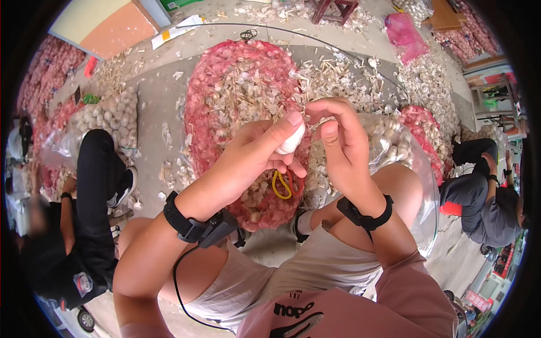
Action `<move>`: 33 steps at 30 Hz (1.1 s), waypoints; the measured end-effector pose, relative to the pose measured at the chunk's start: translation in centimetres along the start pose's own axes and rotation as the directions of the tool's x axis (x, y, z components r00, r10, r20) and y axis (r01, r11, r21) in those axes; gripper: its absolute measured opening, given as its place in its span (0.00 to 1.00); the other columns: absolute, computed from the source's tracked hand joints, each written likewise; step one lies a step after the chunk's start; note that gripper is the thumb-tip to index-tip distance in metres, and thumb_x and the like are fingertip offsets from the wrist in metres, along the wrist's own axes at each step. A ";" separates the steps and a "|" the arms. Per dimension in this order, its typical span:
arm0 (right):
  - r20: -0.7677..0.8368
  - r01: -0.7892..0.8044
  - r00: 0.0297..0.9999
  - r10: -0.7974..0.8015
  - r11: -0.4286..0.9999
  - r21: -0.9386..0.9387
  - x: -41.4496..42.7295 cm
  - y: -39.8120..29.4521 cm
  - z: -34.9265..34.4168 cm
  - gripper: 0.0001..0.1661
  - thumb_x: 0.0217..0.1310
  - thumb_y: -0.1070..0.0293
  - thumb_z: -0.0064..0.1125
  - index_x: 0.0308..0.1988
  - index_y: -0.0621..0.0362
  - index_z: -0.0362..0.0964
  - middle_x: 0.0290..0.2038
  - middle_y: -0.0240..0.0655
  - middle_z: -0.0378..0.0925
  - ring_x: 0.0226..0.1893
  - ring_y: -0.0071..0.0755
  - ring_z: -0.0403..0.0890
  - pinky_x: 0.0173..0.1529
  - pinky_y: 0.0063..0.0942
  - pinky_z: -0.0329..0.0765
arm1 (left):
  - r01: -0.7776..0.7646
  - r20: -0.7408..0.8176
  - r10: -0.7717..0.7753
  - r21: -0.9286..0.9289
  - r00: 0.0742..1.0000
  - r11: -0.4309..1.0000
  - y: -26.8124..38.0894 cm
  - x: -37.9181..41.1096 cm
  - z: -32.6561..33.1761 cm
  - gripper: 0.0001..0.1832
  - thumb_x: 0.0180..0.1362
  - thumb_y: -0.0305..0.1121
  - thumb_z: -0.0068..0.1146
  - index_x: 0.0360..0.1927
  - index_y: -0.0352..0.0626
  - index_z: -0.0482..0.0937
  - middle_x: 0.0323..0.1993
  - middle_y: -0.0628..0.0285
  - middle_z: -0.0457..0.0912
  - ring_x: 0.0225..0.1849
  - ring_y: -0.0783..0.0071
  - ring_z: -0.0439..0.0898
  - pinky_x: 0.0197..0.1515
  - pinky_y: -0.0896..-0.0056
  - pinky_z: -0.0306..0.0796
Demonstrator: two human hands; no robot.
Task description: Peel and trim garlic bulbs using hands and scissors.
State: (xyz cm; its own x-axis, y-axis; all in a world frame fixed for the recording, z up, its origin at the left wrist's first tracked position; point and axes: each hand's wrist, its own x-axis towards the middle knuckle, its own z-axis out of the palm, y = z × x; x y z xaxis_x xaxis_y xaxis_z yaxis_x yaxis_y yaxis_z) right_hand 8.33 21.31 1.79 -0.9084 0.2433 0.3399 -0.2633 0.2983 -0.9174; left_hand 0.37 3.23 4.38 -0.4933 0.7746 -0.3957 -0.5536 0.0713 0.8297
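A white garlic bulb (291, 141) is held in my left hand (266, 143), with the thumb along its upper side. Beside the bulb, my right hand (344, 135) has its fingers curled and apart, with nothing visible between them. Both hands are above a red mesh sack (198, 97) heaped with garlic skins and stem scraps (241, 97). Just below my left fingers are a yellow loop and a red loop (282, 186), like the handles of a cutting tool. I cannot tell whether they touch the hand.
A clear plastic bag of garlic bulbs (395, 143) stands by my right knee. Another bag of bulbs (105, 118) is at left. People sit at left (55, 241) and right (486, 203). A dark red stool (334, 10) stands ahead, and a pink mesh bag (405, 38) lies among scattered skins.
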 end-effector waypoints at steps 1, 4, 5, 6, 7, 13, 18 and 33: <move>-0.003 0.007 1.000 -0.007 1.000 -0.001 -0.3 -0.2 -0.1 0.13 0.78 0.65 0.54 0.54 0.59 0.76 0.45 0.39 0.78 0.45 0.34 0.79 0.52 0.31 0.76 | -0.080 -0.062 0.085 0.079 0.994 0.994 -0.1 0.1 0.1 0.27 0.72 0.58 0.56 0.47 0.40 0.80 0.33 0.65 0.81 0.32 0.75 0.84 0.37 0.75 0.75; 0.093 -0.080 0.994 0.061 0.972 0.220 -0.3 0.2 0.5 0.18 0.73 0.66 0.64 0.57 0.62 0.76 0.47 0.37 0.80 0.44 0.23 0.82 0.46 0.22 0.80 | -0.248 -0.077 0.276 0.259 0.958 0.933 -1.1 0.5 -0.8 0.21 0.63 0.41 0.71 0.50 0.36 0.80 0.36 0.63 0.84 0.36 0.76 0.84 0.40 0.72 0.77; 0.090 -0.075 0.994 0.056 0.973 0.219 -0.2 0.0 0.7 0.18 0.73 0.66 0.64 0.57 0.62 0.76 0.47 0.37 0.80 0.44 0.23 0.82 0.46 0.22 0.80 | -0.371 -0.080 0.441 0.418 0.894 0.829 -1.6 0.7 -1.0 0.20 0.61 0.37 0.73 0.49 0.35 0.80 0.36 0.63 0.84 0.37 0.76 0.83 0.42 0.71 0.77; 0.082 -0.037 0.996 0.024 0.986 0.165 -0.2 -0.3 0.9 0.19 0.69 0.69 0.67 0.57 0.62 0.76 0.47 0.37 0.81 0.44 0.23 0.83 0.44 0.21 0.81 | -0.389 -0.078 0.475 0.465 0.877 0.795 -1.6 0.7 -1.2 0.21 0.57 0.33 0.75 0.50 0.35 0.80 0.37 0.60 0.85 0.37 0.71 0.85 0.42 0.67 0.79; 0.076 0.000 0.997 -0.009 0.994 0.110 -0.2 -0.5 1.1 0.21 0.66 0.71 0.70 0.57 0.62 0.76 0.47 0.36 0.82 0.45 0.23 0.84 0.42 0.21 0.81 | -0.390 -0.075 0.474 0.464 0.877 0.795 -1.6 0.7 -1.3 0.21 0.57 0.33 0.75 0.50 0.35 0.80 0.37 0.60 0.85 0.37 0.71 0.85 0.42 0.67 0.79; 0.055 -0.038 0.998 0.027 0.974 0.223 -0.5 0.5 1.4 0.17 0.63 0.79 0.70 0.52 0.61 0.77 0.50 0.37 0.79 0.49 0.25 0.82 0.45 0.23 0.82 | -0.326 -0.054 0.573 0.777 0.818 0.538 -0.7 -0.3 -0.7 0.24 0.54 0.27 0.75 0.54 0.36 0.79 0.44 0.57 0.85 0.47 0.78 0.83 0.50 0.70 0.77; 0.108 -0.170 0.985 0.134 0.870 0.463 -0.7 0.4 0.6 0.04 0.73 0.78 0.58 0.46 0.61 0.73 0.46 0.32 0.75 0.49 0.23 0.76 0.55 0.27 0.75 | -0.448 0.084 0.452 0.377 0.888 0.811 -1.9 0.3 -0.8 0.31 0.61 0.30 0.71 0.66 0.37 0.71 0.53 0.58 0.83 0.50 0.74 0.85 0.52 0.68 0.80; -0.267 -0.060 0.961 0.078 0.995 0.075 0.4 -0.9 0.7 0.08 0.77 0.66 0.57 0.45 0.59 0.73 0.37 0.26 0.76 0.39 0.17 0.77 0.39 0.21 0.77 | -0.272 0.128 0.280 -0.078 0.951 0.959 -0.3 1.2 -0.3 0.32 0.73 0.39 0.59 0.74 0.35 0.62 0.64 0.55 0.77 0.66 0.63 0.77 0.72 0.52 0.70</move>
State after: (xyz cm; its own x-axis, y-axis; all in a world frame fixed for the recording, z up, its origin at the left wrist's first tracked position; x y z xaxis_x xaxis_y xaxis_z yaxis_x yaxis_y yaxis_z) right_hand 7.99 20.51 2.58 -0.8067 0.5029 0.3105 -0.2325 0.2130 -0.9490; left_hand -0.27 3.94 3.57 -0.5384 0.8375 -0.0936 -0.4496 -0.1915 0.8725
